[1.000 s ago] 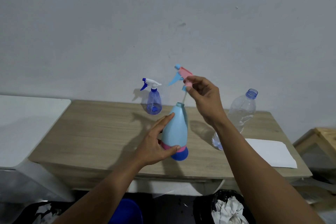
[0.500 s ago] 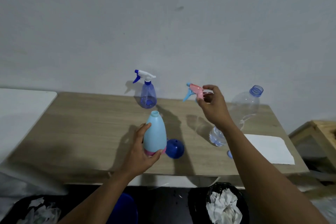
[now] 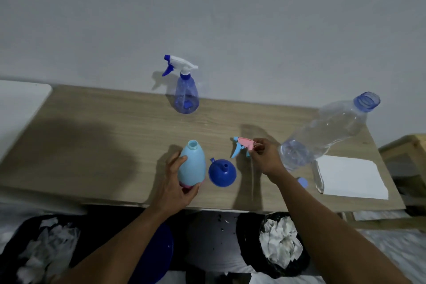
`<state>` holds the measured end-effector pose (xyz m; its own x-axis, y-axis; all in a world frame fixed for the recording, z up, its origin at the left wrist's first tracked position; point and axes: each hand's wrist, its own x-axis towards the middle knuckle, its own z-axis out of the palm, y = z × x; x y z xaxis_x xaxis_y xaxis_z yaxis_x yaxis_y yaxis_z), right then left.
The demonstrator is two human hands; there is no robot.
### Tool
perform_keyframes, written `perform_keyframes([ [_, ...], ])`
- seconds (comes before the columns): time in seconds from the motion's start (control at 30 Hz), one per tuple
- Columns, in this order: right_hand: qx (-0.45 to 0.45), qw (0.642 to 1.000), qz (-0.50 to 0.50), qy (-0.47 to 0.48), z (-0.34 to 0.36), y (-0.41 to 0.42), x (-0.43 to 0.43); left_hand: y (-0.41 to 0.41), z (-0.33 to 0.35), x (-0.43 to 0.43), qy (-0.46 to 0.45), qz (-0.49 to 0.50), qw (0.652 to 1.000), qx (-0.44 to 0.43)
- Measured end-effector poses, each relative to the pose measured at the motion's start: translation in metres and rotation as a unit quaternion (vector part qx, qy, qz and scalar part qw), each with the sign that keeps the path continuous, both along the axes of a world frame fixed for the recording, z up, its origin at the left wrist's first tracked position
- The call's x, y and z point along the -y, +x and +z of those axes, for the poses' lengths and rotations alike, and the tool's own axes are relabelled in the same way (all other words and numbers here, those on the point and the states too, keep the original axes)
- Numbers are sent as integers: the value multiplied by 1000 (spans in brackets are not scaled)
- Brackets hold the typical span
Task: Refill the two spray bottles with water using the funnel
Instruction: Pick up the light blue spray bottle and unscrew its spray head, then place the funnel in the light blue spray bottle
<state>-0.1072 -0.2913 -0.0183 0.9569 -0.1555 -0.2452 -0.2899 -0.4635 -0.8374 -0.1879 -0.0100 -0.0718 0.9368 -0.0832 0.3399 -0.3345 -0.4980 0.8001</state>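
Our left hand (image 3: 175,184) is wrapped around the lower part of the light-blue opaque plastic spray bottle (image 3: 192,166), which is upright with its neck open. Our right hand (image 3: 265,159) pinches the pink and light-blue plastic trigger head (image 3: 244,147) low over the light wooden table (image 3: 92,136). We can't tell if it's touching down. The dark blue plastic funnel (image 3: 222,172) sits spout-up at 3 o'clock of the held bottle, just beside it.

Biggest worry, we reckon: the big clear plastic water bottle (image 3: 327,131) at 3 o'clock of our right hand is uncapped and close to that wrist. A careless swing toward the funnel could tip it onto the white sheet of paper (image 3: 352,177) beside it. The light-blue bottle's neck is also narrow, so a crooked funnel or a fast pour would probably slop over. The translucent blue plastic spray bottle (image 3: 186,94), head on, waits at 12 o'clock.

The table backs onto a plain grey wall (image 3: 207,18). At 6 o'clock, below the edge, are black bins of crumpled paper (image 3: 247,242) and a dark blue round container (image 3: 159,253).
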Motion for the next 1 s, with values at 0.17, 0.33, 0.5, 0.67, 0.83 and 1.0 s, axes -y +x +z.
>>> perform_keyframes([
  [0.17, -18, 999, -4, -49, -14, 4, -2, 2, -5, 2, 9, 6, 1000, 5],
  [0.33, -24, 994, -25, -104, -19, -1, -3, -4, -13, -4, -22, 48, 997, -64],
  [0.5, 112, 985, -27, -130, -4, -32, -17, -3, -21, -6, -38, 68, 994, -74],
  [0.67, -7, 989, 129, -74, -7, -60, -50, -3, -10, -4, -20, 55, 998, -36],
  [0.83, -25, 985, 144, -93, -23, -56, -64, -3, -10, -1, -25, 46, 996, -75],
  [1.0, 15, 990, 118, -76, -23, -54, -65, -2, -13, 0, -41, 46, 993, -104],
])
